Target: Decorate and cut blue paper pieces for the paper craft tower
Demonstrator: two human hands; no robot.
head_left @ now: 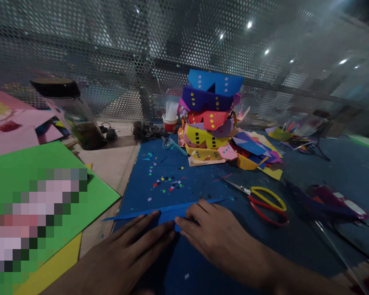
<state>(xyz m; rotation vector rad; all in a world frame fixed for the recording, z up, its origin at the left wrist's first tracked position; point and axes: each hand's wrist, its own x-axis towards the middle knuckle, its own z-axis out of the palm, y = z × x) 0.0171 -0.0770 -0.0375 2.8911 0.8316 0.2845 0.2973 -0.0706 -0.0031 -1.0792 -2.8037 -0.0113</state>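
A folded strip of blue paper (169,211) lies across the blue work surface, its pointed ends reaching left and right past my hands. My left hand (130,246) rests flat on its left part, fingers stretched out. On the middle of the strip, the bent fingers of my right hand (215,231) press together, with the thumb beside my left fingertips. Small coloured paper bits (167,184) are scattered behind the strip. Scissors (264,200) with yellow and red handles lie open to the right of my right hand.
Behind stands a stack of folded coloured paper pieces (212,98), with loose scraps beside it. Green paper (101,196) lies at left, near a dark-lidded jar (86,127). A red-and-white cup (170,123) stands at the back. A glue gun (329,205) and cable are at right.
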